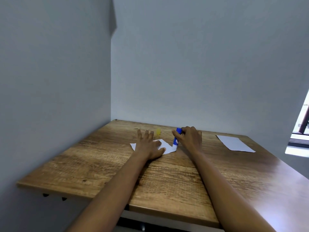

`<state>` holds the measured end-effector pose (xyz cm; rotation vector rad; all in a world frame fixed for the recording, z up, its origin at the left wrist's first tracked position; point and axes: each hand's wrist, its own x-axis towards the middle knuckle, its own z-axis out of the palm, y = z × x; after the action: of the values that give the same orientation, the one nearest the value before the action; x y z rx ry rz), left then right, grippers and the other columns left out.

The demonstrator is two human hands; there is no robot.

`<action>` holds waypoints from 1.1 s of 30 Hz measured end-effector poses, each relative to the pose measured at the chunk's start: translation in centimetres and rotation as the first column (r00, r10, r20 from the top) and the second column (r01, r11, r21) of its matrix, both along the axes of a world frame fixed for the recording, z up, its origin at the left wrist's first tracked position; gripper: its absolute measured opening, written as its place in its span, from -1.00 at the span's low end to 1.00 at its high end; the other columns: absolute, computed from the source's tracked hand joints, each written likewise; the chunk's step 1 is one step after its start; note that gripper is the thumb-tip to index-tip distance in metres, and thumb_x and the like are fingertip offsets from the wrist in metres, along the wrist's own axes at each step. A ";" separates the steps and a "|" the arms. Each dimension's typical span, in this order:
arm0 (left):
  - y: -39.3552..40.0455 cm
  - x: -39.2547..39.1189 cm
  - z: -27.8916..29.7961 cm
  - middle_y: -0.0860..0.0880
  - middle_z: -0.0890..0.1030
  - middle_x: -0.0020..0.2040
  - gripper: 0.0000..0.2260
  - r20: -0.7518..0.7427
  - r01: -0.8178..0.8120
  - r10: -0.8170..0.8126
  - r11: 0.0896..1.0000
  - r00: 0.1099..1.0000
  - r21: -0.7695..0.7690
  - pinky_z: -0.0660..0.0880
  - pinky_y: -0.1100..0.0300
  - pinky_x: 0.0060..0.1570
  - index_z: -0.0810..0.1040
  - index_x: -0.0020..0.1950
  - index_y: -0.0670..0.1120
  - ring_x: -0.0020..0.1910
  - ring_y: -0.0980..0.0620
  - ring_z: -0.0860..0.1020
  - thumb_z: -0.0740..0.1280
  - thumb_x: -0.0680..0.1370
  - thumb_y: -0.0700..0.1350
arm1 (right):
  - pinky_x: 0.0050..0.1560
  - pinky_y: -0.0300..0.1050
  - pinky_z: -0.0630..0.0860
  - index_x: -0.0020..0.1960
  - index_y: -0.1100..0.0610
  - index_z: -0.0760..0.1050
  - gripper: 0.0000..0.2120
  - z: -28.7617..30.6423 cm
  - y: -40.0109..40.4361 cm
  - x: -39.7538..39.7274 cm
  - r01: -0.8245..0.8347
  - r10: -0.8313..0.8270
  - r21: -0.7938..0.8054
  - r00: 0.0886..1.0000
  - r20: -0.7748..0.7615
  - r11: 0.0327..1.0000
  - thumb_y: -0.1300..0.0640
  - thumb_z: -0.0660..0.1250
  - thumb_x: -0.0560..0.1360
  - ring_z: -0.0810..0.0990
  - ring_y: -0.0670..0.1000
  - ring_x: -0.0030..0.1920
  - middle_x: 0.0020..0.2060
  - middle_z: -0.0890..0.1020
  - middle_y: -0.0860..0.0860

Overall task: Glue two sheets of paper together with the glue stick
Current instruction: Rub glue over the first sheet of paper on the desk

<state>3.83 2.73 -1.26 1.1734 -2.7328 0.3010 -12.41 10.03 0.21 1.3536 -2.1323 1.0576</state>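
A small white sheet of paper lies on the wooden table, mostly under my left hand, which presses flat on it with fingers spread. My right hand grips a blue and white glue stick, held nearly upright with its lower end on the sheet's right corner. A yellow cap rests on the table just beyond my left hand. A second white sheet lies flat at the far right of the table.
Grey walls close off the table's left and back sides. A window opens at the right edge. The table's front edge runs near my forearms.
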 end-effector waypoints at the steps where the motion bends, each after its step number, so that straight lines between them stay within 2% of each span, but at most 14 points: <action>1: -0.1 0.0 -0.1 -0.14 0.03 0.57 -0.50 0.000 -0.002 0.002 1.000 1.000 -0.002 -0.37 -0.28 0.37 0.31 0.42 0.19 0.54 -0.15 -0.08 -0.05 0.54 0.31 | -0.07 -0.02 0.30 -0.42 0.08 0.41 -0.62 0.0 0.0 0.0 -0.001 0.001 -0.008 1.000 0.001 1.000 -0.13 0.31 0.46 0.44 0.02 -0.25 -0.46 0.45 -0.04; 7: -0.3 0.0 -0.2 -0.15 0.04 0.56 -0.49 -0.006 -0.007 0.007 1.000 1.000 -0.009 -0.38 -0.28 0.36 0.33 0.41 0.18 0.54 -0.16 -0.07 -0.04 0.53 0.32 | -0.10 -0.05 0.27 -0.39 0.08 0.43 -0.60 0.0 -0.2 0.2 -0.046 0.046 -0.005 0.999 -0.008 0.999 -0.19 0.32 0.45 0.44 0.01 -0.26 -0.45 0.46 -0.05; 10: -0.2 0.0 0.0 -0.16 0.11 0.54 -0.50 -0.005 -0.009 0.009 1.000 1.000 -0.018 -0.36 -0.29 0.36 0.35 0.39 0.17 0.53 -0.17 -0.01 -0.04 0.54 0.31 | -0.11 -0.03 0.32 -0.41 0.07 0.40 -0.63 0.0 0.0 0.2 -0.042 0.042 0.000 0.999 -0.009 0.999 -0.14 0.33 0.45 0.44 0.02 -0.27 -0.48 0.43 -0.06; 15: 0.1 0.2 0.2 -0.17 0.23 0.47 -0.49 -0.040 0.001 -0.002 1.000 0.999 -0.026 -0.27 -0.28 0.39 0.40 0.36 0.08 0.48 -0.14 0.12 0.00 0.54 0.29 | -0.16 -0.07 0.31 -0.46 0.10 0.36 -0.58 0.4 0.3 0.3 -0.046 0.052 -0.106 0.997 0.060 0.993 -0.10 0.35 0.45 0.38 0.01 -0.35 -0.56 0.33 -0.10; 18: 0.0 0.5 0.4 -0.12 0.20 0.48 -0.54 -0.181 0.093 -0.093 0.996 0.979 -0.006 -0.17 -0.21 0.43 0.34 0.39 0.02 0.48 -0.09 0.13 0.06 0.57 0.20 | -0.13 -0.04 0.36 -0.40 0.16 0.45 -0.57 0.6 0.3 0.3 -0.033 0.055 -0.176 0.991 0.118 0.984 -0.14 0.34 0.47 0.42 0.03 -0.33 -0.52 0.39 -0.06; 21: -0.6 1.3 1.3 -0.02 0.28 0.44 -0.69 -0.366 0.259 -0.214 0.963 0.905 0.077 -0.02 -0.04 0.42 0.37 0.34 0.00 0.43 0.00 0.25 0.08 0.62 0.00 | -0.12 0.00 0.40 -0.35 0.18 0.48 -0.56 0.7 0.3 0.4 -0.021 0.050 -0.193 0.987 0.150 0.981 -0.17 0.33 0.47 0.45 0.05 -0.30 -0.46 0.46 -0.01; 24: -0.8 2.1 1.8 0.02 0.37 0.40 -0.72 -0.282 0.386 -0.319 0.894 0.905 0.227 0.05 -0.01 0.41 0.44 0.27 0.03 0.36 0.03 0.35 0.06 0.62 -0.07 | -0.11 0.02 0.43 -0.32 0.22 0.52 -0.54 0.7 0.3 0.4 -0.015 0.051 -0.203 0.983 0.175 0.979 -0.18 0.32 0.47 0.47 0.06 -0.32 -0.46 0.47 0.01; 27: -0.5 2.0 1.8 0.06 0.41 0.41 -0.67 -0.186 0.353 -0.309 0.887 0.933 0.299 0.17 0.00 0.34 0.48 0.28 0.15 0.36 0.01 0.37 0.02 0.61 0.00 | -0.09 0.04 0.45 -0.29 0.22 0.54 -0.55 0.6 0.3 0.3 -0.010 0.047 -0.206 0.983 0.176 0.978 -0.18 0.32 0.47 0.46 0.04 -0.33 -0.44 0.49 0.02; 30: 0.0 1.1 2.1 -0.02 0.48 0.29 -0.64 -0.060 0.298 -0.292 0.938 0.954 0.175 0.15 -0.07 0.32 0.47 0.31 0.16 0.29 -0.03 0.41 0.00 0.62 0.09 | -0.10 0.02 0.44 -0.31 0.18 0.51 -0.56 0.6 0.3 0.3 -0.006 0.039 -0.196 0.986 0.163 0.981 -0.20 0.31 0.47 0.45 0.03 -0.34 -0.44 0.48 0.00; 33: 0.5 0.4 2.0 -0.05 0.47 0.18 -0.64 -0.017 0.292 -0.292 0.951 0.956 0.104 0.11 -0.07 0.27 0.46 0.33 0.17 0.22 -0.03 0.42 0.04 0.60 0.10 | -0.09 0.01 0.43 -0.32 0.17 0.50 -0.55 0.6 0.2 0.3 0.009 0.017 -0.184 0.990 0.140 0.983 -0.20 0.31 0.47 0.44 0.02 -0.33 -0.44 0.47 -0.01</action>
<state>4.20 3.25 0.77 0.7696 -2.8986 0.1183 -12.16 10.21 0.80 1.2292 -2.0694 1.3529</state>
